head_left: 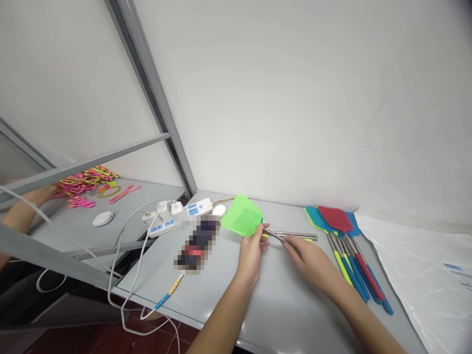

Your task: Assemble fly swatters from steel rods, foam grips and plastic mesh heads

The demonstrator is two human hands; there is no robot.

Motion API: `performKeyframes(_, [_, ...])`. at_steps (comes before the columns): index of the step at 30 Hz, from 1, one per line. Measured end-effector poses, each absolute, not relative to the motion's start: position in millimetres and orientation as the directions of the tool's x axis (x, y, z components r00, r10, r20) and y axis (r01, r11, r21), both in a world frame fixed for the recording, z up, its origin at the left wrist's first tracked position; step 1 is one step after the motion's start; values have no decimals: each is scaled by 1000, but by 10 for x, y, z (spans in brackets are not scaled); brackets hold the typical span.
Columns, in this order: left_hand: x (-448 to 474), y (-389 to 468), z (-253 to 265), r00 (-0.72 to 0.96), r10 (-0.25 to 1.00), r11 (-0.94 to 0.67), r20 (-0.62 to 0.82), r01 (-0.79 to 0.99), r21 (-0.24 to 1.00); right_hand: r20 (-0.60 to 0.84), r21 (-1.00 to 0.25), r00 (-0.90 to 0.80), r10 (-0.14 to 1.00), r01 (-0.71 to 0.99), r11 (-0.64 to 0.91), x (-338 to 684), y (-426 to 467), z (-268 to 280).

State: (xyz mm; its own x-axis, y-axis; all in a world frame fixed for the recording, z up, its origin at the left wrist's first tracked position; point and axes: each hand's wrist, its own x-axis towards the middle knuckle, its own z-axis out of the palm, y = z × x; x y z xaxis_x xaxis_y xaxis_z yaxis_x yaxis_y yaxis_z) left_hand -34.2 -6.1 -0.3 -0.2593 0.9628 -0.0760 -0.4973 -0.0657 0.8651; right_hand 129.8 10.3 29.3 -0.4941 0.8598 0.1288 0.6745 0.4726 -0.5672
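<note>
A bright green fly swatter (246,219) with a perforated head is held between my two hands over the table. My left hand (252,250) pinches it at the neck, where the head meets the metal rod. Farther down the rod, my right hand (304,258) is closed around the shaft and hides its lower end. Behind my hands lie thin metal rods (302,235), with a bit of yellow-green showing beside them. To the right, several finished-looking fly swatters (337,221) in red, blue and yellow-green lie in a fanned stack, handles toward me.
A blurred-out phone (197,246) with a charging cable lies left of my hands, near white power strips (197,207). A white plastic bag (424,265) covers the right side. Beyond a grey metal frame (158,103), another person's arm (27,209) reaches toward colourful bands (84,182).
</note>
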Motion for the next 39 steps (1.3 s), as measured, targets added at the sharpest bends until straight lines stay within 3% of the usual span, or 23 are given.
performKeyframes(5, [-317, -376, -119, -305, 950, -78, -70, -448, 891, 101, -487, -532, 841, 711, 508, 1174, -133, 343])
performKeyframes(15, [-455, -614, -118, -429, 903, -211, -14, -474, 855, 44, -554, -525, 850, 695, 458, 1459, -507, 297])
performKeyframes(22, [-358, -672, -190, -421, 905, -156, -56, -453, 878, -50, -510, -491, 870, 761, 401, 1654, -586, 272])
performKeyframes(28, [-292, -681, -138, -396, 917, -126, -38, -379, 917, 4, -522, -464, 886, 754, 398, 1536, -590, 320])
performKeyframes(33, [-249, -711, -37, -252, 968, -41, -19, -233, 972, 101, -536, -498, 861, 702, 469, 1412, -573, 258])
performKeyframes(39, [-382, -661, 24, -508, 861, -175, 11, -277, 945, 135, -485, -510, 849, 714, 506, 1478, -565, 250])
